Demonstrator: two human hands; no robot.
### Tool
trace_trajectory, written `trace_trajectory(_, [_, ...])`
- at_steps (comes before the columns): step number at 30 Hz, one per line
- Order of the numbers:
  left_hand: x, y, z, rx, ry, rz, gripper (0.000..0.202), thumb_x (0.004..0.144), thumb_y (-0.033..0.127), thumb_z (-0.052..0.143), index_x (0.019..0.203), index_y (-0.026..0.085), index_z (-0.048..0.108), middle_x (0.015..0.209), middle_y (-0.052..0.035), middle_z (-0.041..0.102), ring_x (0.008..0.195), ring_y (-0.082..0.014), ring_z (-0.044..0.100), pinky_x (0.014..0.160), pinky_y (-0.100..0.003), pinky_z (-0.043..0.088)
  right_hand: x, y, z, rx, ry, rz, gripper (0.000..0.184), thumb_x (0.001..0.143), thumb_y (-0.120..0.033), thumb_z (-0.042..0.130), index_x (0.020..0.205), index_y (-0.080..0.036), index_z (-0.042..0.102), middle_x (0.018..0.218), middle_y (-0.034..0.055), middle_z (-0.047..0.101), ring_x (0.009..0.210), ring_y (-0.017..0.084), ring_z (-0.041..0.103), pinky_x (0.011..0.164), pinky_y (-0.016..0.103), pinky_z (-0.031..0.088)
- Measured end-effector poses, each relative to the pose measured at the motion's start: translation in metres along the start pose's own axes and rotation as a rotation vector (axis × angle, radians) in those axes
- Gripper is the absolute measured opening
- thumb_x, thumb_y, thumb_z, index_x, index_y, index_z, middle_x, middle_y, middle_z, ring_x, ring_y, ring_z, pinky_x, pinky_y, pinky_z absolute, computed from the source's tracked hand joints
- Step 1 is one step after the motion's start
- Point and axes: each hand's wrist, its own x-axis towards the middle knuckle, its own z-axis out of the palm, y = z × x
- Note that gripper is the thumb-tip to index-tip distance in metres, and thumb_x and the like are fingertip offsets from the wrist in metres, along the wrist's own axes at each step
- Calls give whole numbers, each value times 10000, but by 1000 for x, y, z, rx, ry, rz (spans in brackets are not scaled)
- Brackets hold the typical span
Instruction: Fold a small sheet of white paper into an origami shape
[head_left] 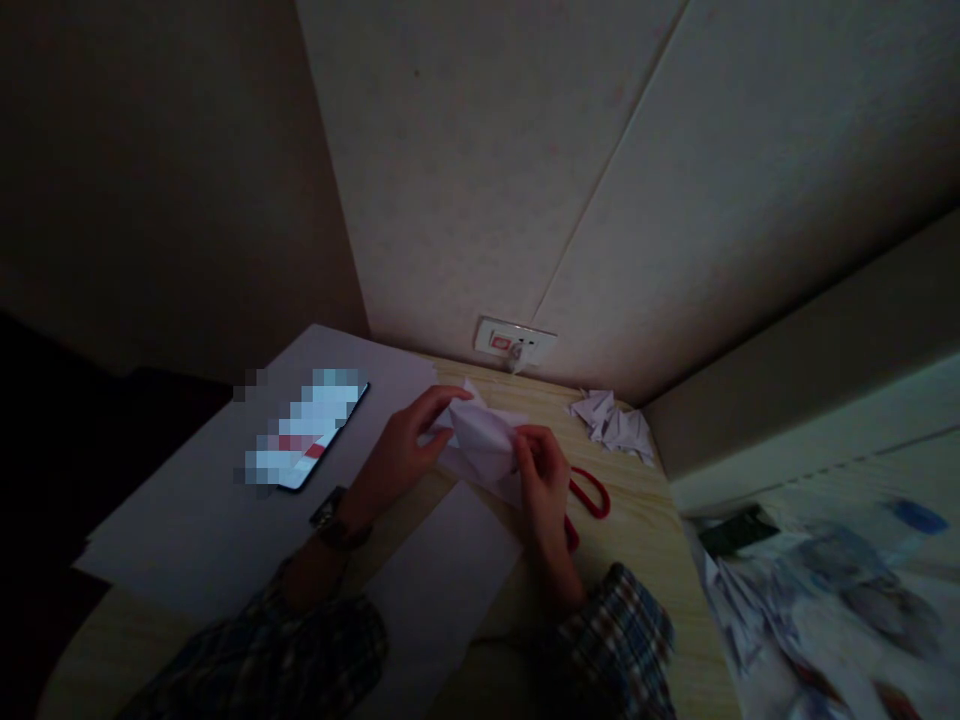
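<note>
Between my two hands is a folded piece of white paper (484, 440), held just over the wooden table. My left hand (416, 435) pinches its left side, thumb below and fingers on top. At its right edge, my right hand (541, 462) grips the paper between thumb and fingers. Red-handled scissors (596, 495) lie beside my right hand, their blades hidden. Below my hands rests a flat white paper sheet (442, 580). A dark watch is on my left wrist.
A stack of white paper (187, 530) covers the table's left side, with a lit phone (307, 440) on it. Folded paper pieces (611, 425) sit at the back right corner. Behind, a wall socket (516, 342) holds a plug. Plastic bags (840, 570) lie right of the table (645, 560).
</note>
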Motion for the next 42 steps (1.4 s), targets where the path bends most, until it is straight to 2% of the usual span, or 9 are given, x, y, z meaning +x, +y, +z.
trace_trajectory(5, [0,0,1,144,74,78,367,812,162,514,1167,194,597,1195,-77,655,1081,-210,624,927,-326,495,-1,-1,1,23,-1,37,192,835,-403,603,786,-218,598,640,-37,574,572,130,515,524,234,388])
trace_trajectory(9, [0,2,0,254,82,152,246,829,156,498,1023,201,643,1052,-66,677,996,-208,627,851,-317,510,-1,1,1,0,10,52,205,825,-400,611,755,-209,585,615,-34,578,552,126,524,514,231,398])
trace_trajectory(15, [1,2,-1,312,70,183,248,833,140,486,1008,195,652,1013,-64,659,981,-210,616,860,-325,504,-4,0,-1,36,-5,48,194,845,-400,599,922,-237,528,535,-83,572,452,117,539,447,205,384])
trace_trajectory(19, [0,2,-3,284,75,160,286,831,133,491,1057,192,655,1041,-67,654,994,-212,612,849,-312,500,-5,-2,-5,-87,-105,-48,172,903,-399,535,900,-231,576,579,-48,618,472,131,592,453,225,410])
trace_trajectory(22, [0,2,-4,209,71,131,291,832,144,495,1071,201,651,1072,-66,651,1025,-210,607,863,-307,507,-5,-2,-7,-195,-191,-134,210,938,-375,482,899,-237,635,699,-13,673,546,134,630,536,248,456])
trace_trajectory(25, [0,1,-4,136,55,102,289,827,161,507,1073,206,652,1106,-69,643,1065,-215,599,879,-307,515,-4,0,-7,-242,-219,-147,231,950,-375,470,969,-254,666,777,-6,697,621,147,653,596,265,467])
trace_trajectory(32, [2,3,-4,33,56,59,190,804,174,551,957,195,662,1007,-59,641,999,-205,614,886,-302,520,-3,0,-7,-275,-223,-137,219,911,-364,530,986,-258,707,750,-8,701,620,159,619,607,277,453])
trace_trajectory(36, [1,3,-5,22,56,98,173,800,161,553,930,196,662,987,-54,593,984,-194,597,898,-315,526,-1,-3,-7,-318,-212,-216,185,866,-291,591,985,-262,730,750,4,649,658,169,563,649,293,444])
trace_trajectory(42, [-2,6,-3,71,107,143,134,824,208,559,877,190,681,1052,-76,520,1040,-210,561,880,-333,555,-1,-3,-8,-384,-73,-331,134,866,-265,608,854,-242,739,811,25,542,789,186,526,704,309,434])
